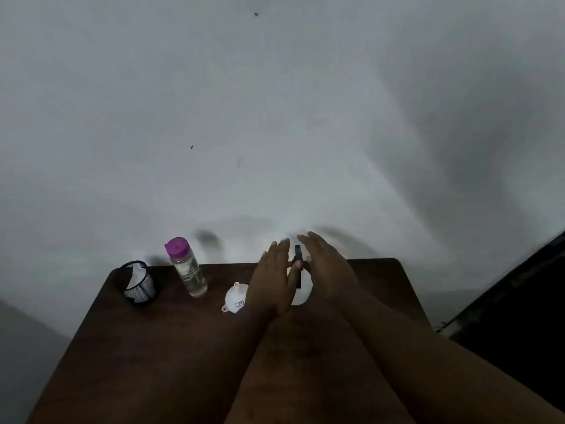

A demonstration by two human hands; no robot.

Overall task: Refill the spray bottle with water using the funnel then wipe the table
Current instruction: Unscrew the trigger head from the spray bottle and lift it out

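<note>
The funnel (235,297) carries a small label – too blurred to read. Both hands, left hand (273,278) and right hand (324,268), flank the spray bottle (299,270) at frame centre, fingers spread, gripping nothing. The table's (159,347) lower left lies bare.

The table (171,347) is dark brown. On it, the clear water bottle (189,270) has a purple cap; left of it sits a black mesh cup (139,284) holding white cloth. The funnel (234,298) is white, the spray bottle (301,289) white with a black nozzle.
</note>
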